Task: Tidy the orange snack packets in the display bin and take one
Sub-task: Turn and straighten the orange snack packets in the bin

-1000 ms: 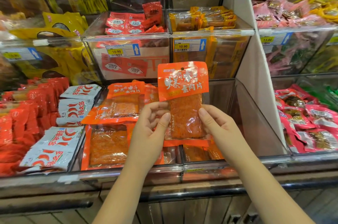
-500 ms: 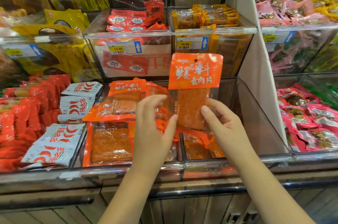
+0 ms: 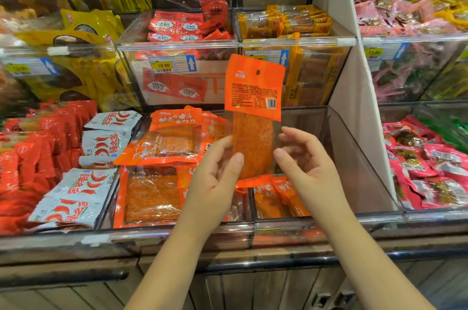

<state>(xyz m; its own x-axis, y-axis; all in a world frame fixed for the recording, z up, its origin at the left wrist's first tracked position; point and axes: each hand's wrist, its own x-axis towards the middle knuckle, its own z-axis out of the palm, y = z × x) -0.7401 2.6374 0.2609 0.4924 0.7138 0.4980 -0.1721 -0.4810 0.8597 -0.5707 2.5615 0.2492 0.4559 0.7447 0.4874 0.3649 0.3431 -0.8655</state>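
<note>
The left hand [image 3: 215, 178] pinches the orange packet [image 3: 253, 97] near its bottom left edge, thumb in front. The packet stands up tall over the clear bin [image 3: 354, 157], with its bar code side facing us. The right hand [image 3: 306, 168] is at the packet's right edge with its fingers loosely curled. I cannot tell if it holds on. More orange packets [image 3: 162, 142] lie in the bin on the left.

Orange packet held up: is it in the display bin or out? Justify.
Out: the left hand pinches the orange packet upright above the display bin, barcode side toward the camera.
</note>
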